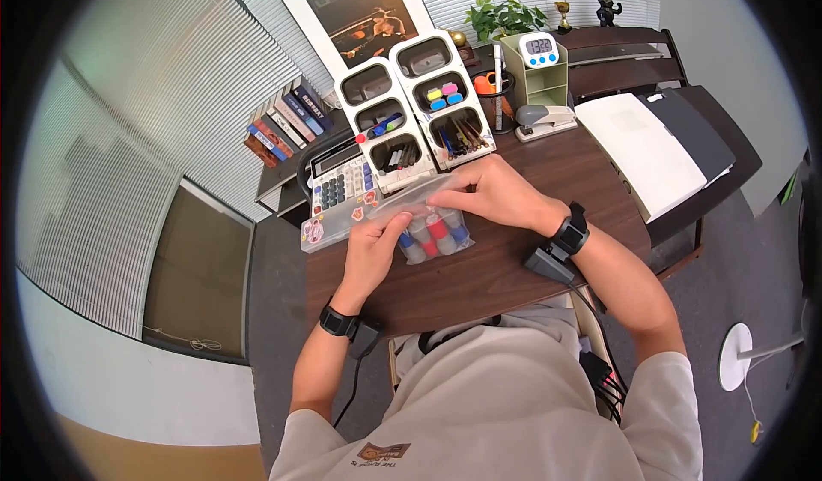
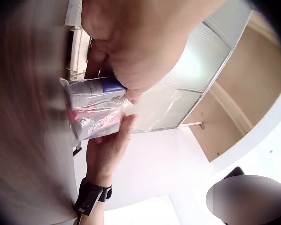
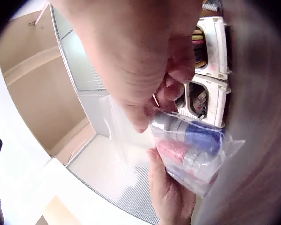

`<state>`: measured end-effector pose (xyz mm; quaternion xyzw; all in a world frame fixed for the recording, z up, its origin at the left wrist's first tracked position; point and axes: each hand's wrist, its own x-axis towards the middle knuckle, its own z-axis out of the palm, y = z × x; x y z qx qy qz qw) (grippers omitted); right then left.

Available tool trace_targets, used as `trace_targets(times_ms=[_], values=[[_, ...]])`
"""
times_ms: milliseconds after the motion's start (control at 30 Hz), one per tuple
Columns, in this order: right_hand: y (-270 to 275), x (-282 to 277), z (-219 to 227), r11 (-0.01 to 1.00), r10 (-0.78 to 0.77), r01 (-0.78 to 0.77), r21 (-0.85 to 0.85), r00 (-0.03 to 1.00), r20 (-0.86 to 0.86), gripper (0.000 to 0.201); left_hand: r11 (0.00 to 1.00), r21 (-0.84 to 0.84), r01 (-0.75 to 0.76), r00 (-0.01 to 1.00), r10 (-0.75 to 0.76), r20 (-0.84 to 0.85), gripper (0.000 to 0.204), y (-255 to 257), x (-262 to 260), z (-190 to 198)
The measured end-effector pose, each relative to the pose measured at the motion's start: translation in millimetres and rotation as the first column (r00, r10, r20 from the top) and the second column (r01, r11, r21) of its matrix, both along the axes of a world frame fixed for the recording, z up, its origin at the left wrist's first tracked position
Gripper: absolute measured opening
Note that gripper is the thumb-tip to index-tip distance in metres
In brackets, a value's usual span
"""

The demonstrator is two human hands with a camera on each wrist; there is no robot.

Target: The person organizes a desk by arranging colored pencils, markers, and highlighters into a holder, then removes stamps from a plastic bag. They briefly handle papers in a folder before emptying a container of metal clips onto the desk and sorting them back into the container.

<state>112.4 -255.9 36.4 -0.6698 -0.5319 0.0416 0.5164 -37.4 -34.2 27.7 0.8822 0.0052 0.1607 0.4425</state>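
A clear plastic bag (image 1: pixel 435 234) hangs upright between both hands above the brown table, holding several cylindrical items banded in blue and red. The left hand (image 1: pixel 370 254) pinches the bag's upper edge at its left side, thumb on top. Across from it, the right hand (image 1: pixel 501 194) pinches the same edge toward the right. In the left wrist view the bag (image 2: pixel 96 110) has a blue-banded cylinder nearest the left hand (image 2: pixel 136 47). The right wrist view has the bag (image 3: pixel 192 150) below the right hand (image 3: pixel 131 51); some fingers are hidden there.
Behind the hands lies a long translucent case (image 1: pixel 336 226) with stickers, beside a calculator (image 1: pixel 341 185). White organizers (image 1: pixel 417 113) with pens stand beyond. A stapler (image 1: pixel 545 121), a green holder (image 1: pixel 544 78) and white papers (image 1: pixel 646 151) are to the right.
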Motion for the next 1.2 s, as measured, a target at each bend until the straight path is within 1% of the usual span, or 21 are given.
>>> trace_targets(times_ms=[67, 100, 167, 267, 300, 367, 400, 467, 500, 567, 600, 633, 667, 700, 767, 900, 967, 1033, 1100, 1167, 1200], values=[[-2.2, -3.1, 7.5, 0.995, -0.019, 0.003, -0.099, 0.987, -0.158, 0.031, 0.998, -0.058, 0.029, 0.998, -0.025, 0.056, 0.031, -6.7, -0.6, 6.1], [-1.3, -2.2, 6.2, 0.995, -0.016, 0.000, -0.101, 0.988, -0.156, 0.031, 0.998, -0.060, 0.026, 0.998, -0.022, 0.058, 0.031, -3.9, 2.9, 1.9], [0.6, -0.6, 3.0, 0.992, 0.069, -0.078, -0.101, 0.994, -0.087, 0.042, 0.955, -0.295, 0.032, 0.992, 0.007, 0.129, 0.035, 1.1, 10.6, -4.7], [0.0, -1.9, 4.0, 0.979, 0.079, -0.101, -0.178, 0.989, -0.126, 0.052, 0.942, -0.334, -0.003, 0.994, 0.039, 0.099, 0.036, 0.0, 6.1, -0.7], [-0.7, -2.7, 6.0, 0.977, 0.086, -0.108, -0.184, 0.989, -0.123, 0.052, 0.940, -0.340, -0.009, 0.994, 0.047, 0.103, 0.036, 1.7, 6.4, -3.1], [-1.3, -3.9, 10.9, 0.968, 0.035, -0.046, -0.245, 0.998, -0.050, 0.046, 0.952, -0.287, -0.103, 0.993, 0.114, 0.022, 0.036, 5.7, 7.8, -6.1], [-0.8, -3.0, 10.6, 0.965, 0.046, -0.055, -0.255, 0.998, -0.039, 0.046, 0.948, -0.297, -0.111, 0.991, 0.127, 0.032, 0.036, 6.5, 7.6, -6.9], [0.6, 0.1, 5.8, 0.948, 0.034, -0.042, -0.316, 0.999, -0.030, 0.046, 0.965, -0.259, -0.043, 0.996, 0.063, 0.071, 0.035, 3.3, 7.6, -2.0], [0.9, 0.8, 3.5, 0.943, 0.046, -0.048, -0.331, 0.999, -0.016, 0.046, 0.961, -0.274, -0.050, 0.994, 0.076, 0.084, 0.035, 2.3, 8.3, -1.3], [-0.3, -2.4, 2.7, 0.948, 0.100, -0.119, -0.296, 0.992, -0.080, 0.047, 0.971, -0.234, 0.039, 0.991, -0.009, 0.130, 0.034, 0.6, 10.2, -0.8], [-1.1, -5.6, 2.2, 0.940, 0.100, -0.128, -0.318, 0.990, -0.103, 0.043, 0.968, -0.248, 0.033, 0.989, 0.003, 0.145, 0.034, 0.8, 10.9, -1.4], [0.1, -8.3, 3.7, 0.934, 0.108, -0.132, -0.334, 0.990, -0.090, 0.043, 0.967, -0.246, 0.071, 0.987, -0.032, 0.158, 0.033, 1.9, 11.3, -2.2], [2.1, -9.7, 4.3, 0.937, 0.079, -0.101, -0.335, 0.994, -0.078, 0.041, 0.964, -0.243, 0.108, 0.983, -0.067, 0.172, 0.033, 2.3, 11.8, -2.5], [3.6, -9.7, 4.5, 0.939, 0.052, -0.071, -0.336, 0.996, -0.066, 0.040, 0.961, -0.257, 0.101, 0.981, -0.054, 0.186, 0.033, 1.8, 11.4, -2.8], [4.9, -8.9, 6.3, 0.915, 0.032, -0.035, -0.403, 0.999, -0.015, 0.037, 0.965, -0.235, 0.121, 0.984, -0.085, 0.155, 0.035, 0.4, 9.7, -2.3], [6.0, -9.3, 4.2, 0.926, -0.005, -0.001, -0.377, 1.000, -0.014, 0.038, 0.964, -0.251, 0.087, 0.986, -0.048, 0.160, 0.032, 4.1, 9.7, -3.6], [7.2, -7.4, -2.4, 0.930, -0.016, 0.016, -0.366, 1.000, 0.003, 0.038, 0.951, -0.299, 0.078, 0.995, -0.053, 0.090, 0.027, 6.4, 9.5, -4.4], [8.6, -6.2, -6.8, 0.936, -0.002, 0.007, -0.351, 1.000, 0.014, 0.035, 0.953, -0.285, 0.106, 0.991, -0.076, 0.112, 0.027, 2.8, 7.2, -5.9], [8.8, -4.4, -8.2, 0.909, 0.019, 0.002, -0.417, 0.999, 0.044, 0.036, 0.954, -0.271, 0.133, 0.986, -0.099, 0.134, 0.028, 0.9, 5.6, -4.5], [8.9, -6.3, -6.1, 0.951, 0.024, 0.015, -0.309, 0.992, 0.121, 0.037, 0.954, -0.271, 0.130, 0.991, -0.116, 0.070, 0.027, 3.6, 3.8, -0.8], [9.8, -4.6, -7.8, 0.955, -0.006, 0.037, -0.295, 0.994, 0.107, 0.031, 0.952, -0.278, 0.129, 0.991, -0.111, 0.080, 0.027, 5.3, 4.1, -1.0]])
